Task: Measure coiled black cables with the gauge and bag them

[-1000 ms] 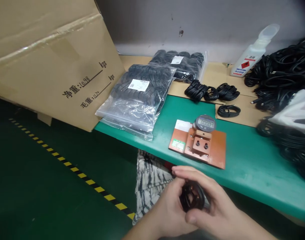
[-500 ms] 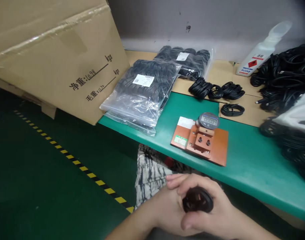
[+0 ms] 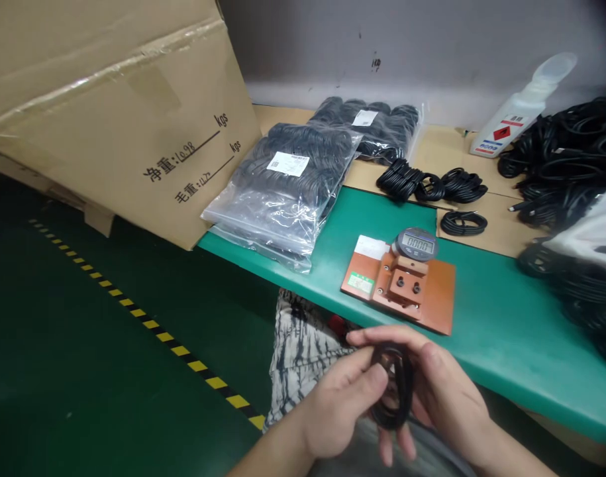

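Note:
Both my hands hold a small coil of black cable (image 3: pixel 395 391) below the front edge of the green table (image 3: pixel 506 338). My left hand (image 3: pixel 340 407) pinches the coil's left side with thumb and fingers. My right hand (image 3: pixel 442 397) wraps round its right side, fingers curled over the top. Just beyond them on the table lies a copper-coloured fixture plate (image 3: pixel 434 295) with a round digital gauge (image 3: pixel 416 244) reading zeros.
A large cardboard box (image 3: pixel 118 112) leans at the left. Two clear bags of black cable coils (image 3: pixel 290 182) lie beside it. Loose coils (image 3: pixel 429 185) rest on cardboard, a heap of black cables (image 3: pixel 565 165) at right, a white squeeze bottle (image 3: pixel 524 106) behind. A yellow-black stripe (image 3: pixel 148 324) marks the floor.
The coil was clasped flat between my palms; now it is turned more upright and opened into a loop between my fingers. The view shifted slightly.

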### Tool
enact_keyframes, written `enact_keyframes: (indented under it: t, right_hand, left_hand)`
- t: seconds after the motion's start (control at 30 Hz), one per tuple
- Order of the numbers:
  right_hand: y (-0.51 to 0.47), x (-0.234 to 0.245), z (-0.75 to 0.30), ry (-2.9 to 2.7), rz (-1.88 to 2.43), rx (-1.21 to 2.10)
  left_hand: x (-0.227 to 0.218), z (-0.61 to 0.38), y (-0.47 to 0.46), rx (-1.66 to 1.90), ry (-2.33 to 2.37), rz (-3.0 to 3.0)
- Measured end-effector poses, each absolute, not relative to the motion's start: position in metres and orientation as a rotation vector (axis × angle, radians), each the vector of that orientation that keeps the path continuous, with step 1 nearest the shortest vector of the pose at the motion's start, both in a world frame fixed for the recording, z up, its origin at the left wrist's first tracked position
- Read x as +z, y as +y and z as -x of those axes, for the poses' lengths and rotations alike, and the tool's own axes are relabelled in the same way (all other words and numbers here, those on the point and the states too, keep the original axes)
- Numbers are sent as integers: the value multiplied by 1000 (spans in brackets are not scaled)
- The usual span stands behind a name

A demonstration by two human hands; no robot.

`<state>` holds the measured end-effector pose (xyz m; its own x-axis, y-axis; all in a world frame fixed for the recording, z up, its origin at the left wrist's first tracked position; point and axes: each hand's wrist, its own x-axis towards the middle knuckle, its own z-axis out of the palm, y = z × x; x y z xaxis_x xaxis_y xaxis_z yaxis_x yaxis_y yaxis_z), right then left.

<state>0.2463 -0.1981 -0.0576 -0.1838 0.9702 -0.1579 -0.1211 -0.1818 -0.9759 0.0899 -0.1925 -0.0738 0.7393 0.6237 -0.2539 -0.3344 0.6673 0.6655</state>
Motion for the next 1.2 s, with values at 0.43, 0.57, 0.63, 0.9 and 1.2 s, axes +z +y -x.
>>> enact_keyframes:
  t: [0.43, 0.57, 0.63, 0.9, 1.2]
  right_hand:
    - [-198, -67, -252, -1449, 1299, 1007]
    - [-193, -61, -260, -1496, 1389, 1248]
    - [-191, -59, -260, -1501, 1432, 1336]
    - [-191, -63, -249, -1197, 1472, 1485]
    - [-191, -70, -246, -758, 1379, 1515]
  left_hand:
    - [-59, -75, -194, 649, 809, -895]
    - [-61, -71, -188, 529, 944, -1119]
    - [-62, -69, -186, 456, 1014, -1233]
    - [-69, -71, -182, 459, 979, -1215]
    - [-54, -75, -172, 392, 1028, -1325]
